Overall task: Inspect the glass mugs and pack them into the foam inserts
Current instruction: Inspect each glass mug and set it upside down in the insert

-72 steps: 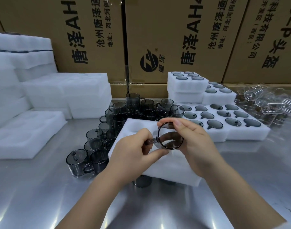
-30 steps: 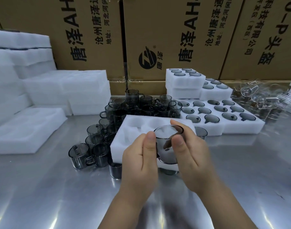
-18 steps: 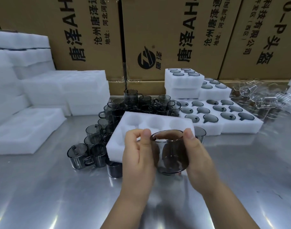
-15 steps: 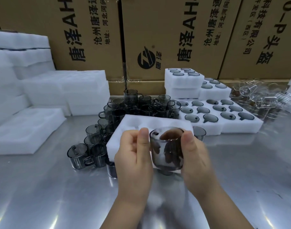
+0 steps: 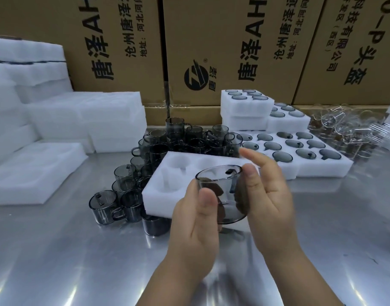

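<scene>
I hold one smoky grey glass mug [image 5: 220,195] upright above the near right corner of an empty white foam insert [image 5: 160,195]. My left hand [image 5: 194,224] grips it, thumb on the near wall and fingers showing through the glass behind. My right hand [image 5: 267,195] lies against the mug's right side; its thumb touches the rim and its fingers stretch straight up and away. Loose grey mugs [image 5: 125,195] crowd the table left of and behind the insert.
Foam inserts filled with mugs [image 5: 300,171] lie to the right, with more stacked behind [image 5: 244,107]. Clear glassware [image 5: 348,131] is heaped at far right. Empty foam pieces [image 5: 34,168] pile up on the left. Cardboard boxes [image 5: 233,40] wall the back of the steel table [image 5: 79,261].
The mug has been turned between my hands and held a little lower. My right fingers have come off its far side and straightened; my left hand keeps its hold.
</scene>
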